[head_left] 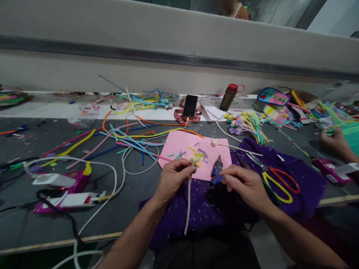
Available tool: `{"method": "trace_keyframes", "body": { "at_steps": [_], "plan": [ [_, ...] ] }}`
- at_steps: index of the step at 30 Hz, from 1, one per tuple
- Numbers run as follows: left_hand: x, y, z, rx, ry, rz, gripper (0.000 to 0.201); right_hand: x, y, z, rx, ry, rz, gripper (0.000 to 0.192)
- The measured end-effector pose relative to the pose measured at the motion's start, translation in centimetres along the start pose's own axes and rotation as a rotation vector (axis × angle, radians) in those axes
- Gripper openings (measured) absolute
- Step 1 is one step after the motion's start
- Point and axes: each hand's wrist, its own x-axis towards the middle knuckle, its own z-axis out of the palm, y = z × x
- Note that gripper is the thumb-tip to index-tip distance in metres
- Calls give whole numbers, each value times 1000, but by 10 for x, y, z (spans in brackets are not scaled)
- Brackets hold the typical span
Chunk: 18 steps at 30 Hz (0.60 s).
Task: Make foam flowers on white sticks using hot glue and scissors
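The big gray table (33,209) holds a purple cloth (305,183) and pink paper (182,144). The right hand (246,186) is closed around a blue glue gun (216,170). The left hand (172,175) pinches a white fuzzy stick (188,198) with a curled tip. Keep the tip still over the paper. Scissors (276,179) lie close on the right; the left has more room.

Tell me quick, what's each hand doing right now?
Left hand: fingers closed on a cream pipe cleaner with a coiled tip.
Right hand: fingers closed on a blue glue gun, nozzle over the pink paper.
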Motion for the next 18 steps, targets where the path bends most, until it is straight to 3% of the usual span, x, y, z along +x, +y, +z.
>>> {"method": "trace_keyframes", "body": {
  "at_steps": [3,5,9,12,15,18],
  "plan": [
    [-15,7,2,121,64,152,11,-30,13,-8,-47,-49,44,13],
    [-31,16,3,89,62,113,11,-48,20,-12,-61,-69,83,14],
    [-68,40,6,-152,-50,-33,22,-82,30,-20,-70,-35,142,26],
    [-93,49,15,-265,-78,-44,29,-104,32,-28,-136,0,154,35],
    [-112,43,26,-260,-71,-69,31,-119,37,-45,-273,51,145,36],
    [-127,27,33,-219,-50,-51,29,-124,49,-77,-547,174,138,28]
  ]
}}
